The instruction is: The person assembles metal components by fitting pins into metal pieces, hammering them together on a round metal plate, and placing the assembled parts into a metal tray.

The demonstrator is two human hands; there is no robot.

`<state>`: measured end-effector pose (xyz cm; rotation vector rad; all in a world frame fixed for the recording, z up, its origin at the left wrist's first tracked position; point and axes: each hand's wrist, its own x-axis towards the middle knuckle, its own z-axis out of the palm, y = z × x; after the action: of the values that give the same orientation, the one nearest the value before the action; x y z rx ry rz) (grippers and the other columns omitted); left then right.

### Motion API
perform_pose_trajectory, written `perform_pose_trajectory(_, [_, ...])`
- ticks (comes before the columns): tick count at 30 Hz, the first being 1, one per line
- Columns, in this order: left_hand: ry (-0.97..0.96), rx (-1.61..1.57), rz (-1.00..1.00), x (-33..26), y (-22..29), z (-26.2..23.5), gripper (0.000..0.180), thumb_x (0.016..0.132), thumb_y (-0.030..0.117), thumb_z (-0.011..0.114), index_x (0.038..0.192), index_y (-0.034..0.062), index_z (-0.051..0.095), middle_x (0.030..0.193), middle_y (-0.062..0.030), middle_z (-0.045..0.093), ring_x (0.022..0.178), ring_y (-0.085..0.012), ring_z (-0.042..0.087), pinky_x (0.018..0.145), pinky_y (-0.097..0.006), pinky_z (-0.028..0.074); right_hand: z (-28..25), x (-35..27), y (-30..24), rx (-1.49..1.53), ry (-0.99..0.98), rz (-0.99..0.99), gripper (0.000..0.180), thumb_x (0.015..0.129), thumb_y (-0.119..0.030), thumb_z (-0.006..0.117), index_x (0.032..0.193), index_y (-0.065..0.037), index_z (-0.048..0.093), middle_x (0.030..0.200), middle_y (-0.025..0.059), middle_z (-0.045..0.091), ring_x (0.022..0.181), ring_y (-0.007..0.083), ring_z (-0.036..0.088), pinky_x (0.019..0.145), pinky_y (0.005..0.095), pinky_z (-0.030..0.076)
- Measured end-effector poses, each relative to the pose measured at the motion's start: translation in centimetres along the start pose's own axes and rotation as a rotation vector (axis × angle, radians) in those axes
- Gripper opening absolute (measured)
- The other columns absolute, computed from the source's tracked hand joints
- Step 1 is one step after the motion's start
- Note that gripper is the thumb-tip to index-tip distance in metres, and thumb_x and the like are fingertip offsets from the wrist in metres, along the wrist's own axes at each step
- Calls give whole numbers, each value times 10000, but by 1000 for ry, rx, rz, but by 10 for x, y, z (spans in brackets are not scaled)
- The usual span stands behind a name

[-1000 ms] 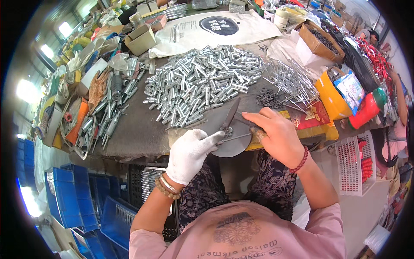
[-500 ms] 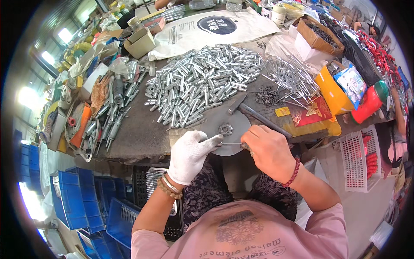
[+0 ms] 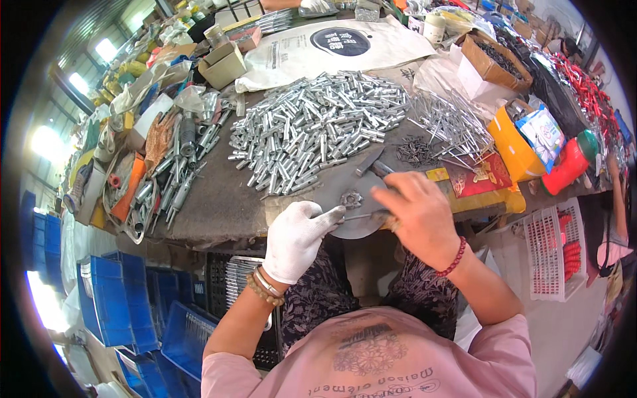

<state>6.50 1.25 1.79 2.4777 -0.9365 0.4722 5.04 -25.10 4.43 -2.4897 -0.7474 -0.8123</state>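
Observation:
My left hand [image 3: 295, 235], in a white glove, pinches one end of a thin metal rod [image 3: 358, 215]. The rod lies level above a round grey metal plate [image 3: 322, 194] with a small dark rosette-shaped piece [image 3: 351, 198] at its middle. My right hand [image 3: 421, 215] is bare and hovers beside the rod's other end. Its fingers are smeared by motion, so whether they grip anything is unclear. A hammer [image 3: 369, 162] rests just beyond, its handle largely behind that hand. Farther off lies a big heap of shiny metal sleeves [image 3: 318, 126].
Thin rods [image 3: 454, 126] and small dark pins [image 3: 416, 151] are piled at right, near a yellow box [image 3: 514, 142] and a red bottle [image 3: 567, 162]. Pliers-like tools [image 3: 179, 179] lie at left. Blue bins [image 3: 119, 302] stand below left, a white basket [image 3: 545, 255] below right.
My right hand has come off its pinch at the rod's right end and moved slightly up and right, blurring. My left hand keeps its hold. The view has shifted a little.

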Motion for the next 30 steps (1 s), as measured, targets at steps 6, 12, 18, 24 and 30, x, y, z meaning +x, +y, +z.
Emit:
perform_pose_trajectory(6, [83,-115,-8,2,1,1,399,823,95,824,1212,186,804,904,-54,657,856,-276,647,758,-386,545,0,-11,28,-179,-142,159,506,774,11,733,1272,-67,685,1015,115,617,986,335,630,900,464,515])
perform_pose_trajectory(12, [79,-293,-140,5,1,-4,275,826,94,839,1099,97,808,919,-76,661,892,-273,659,805,-381,543,-22,-9,-7,185,-23,300,633,750,119,672,1345,-95,693,1045,122,621,972,334,673,809,440,562])
perform_pose_trajectory(18, [-6,-320,-177,7,-1,-7,169,827,99,839,987,61,800,923,-79,661,917,-266,659,823,-379,539,-36,-10,-28,111,15,148,637,771,88,693,1358,-157,738,1056,88,633,822,262,680,728,386,567])
perform_pose_trajectory(24, [-36,-314,-126,7,-5,-6,183,818,87,836,997,68,802,925,-77,659,926,-272,652,828,-378,536,-25,-19,-25,-50,-135,-5,561,822,-6,678,1350,-180,753,1015,47,640,773,225,641,681,355,531])
perform_pose_trajectory(30, [6,-297,-110,4,-4,-4,209,808,68,833,1013,74,793,928,-79,670,932,-281,649,834,-390,541,-26,-14,-29,26,12,68,561,809,42,690,1334,-145,753,1022,55,646,800,246,656,686,367,530])
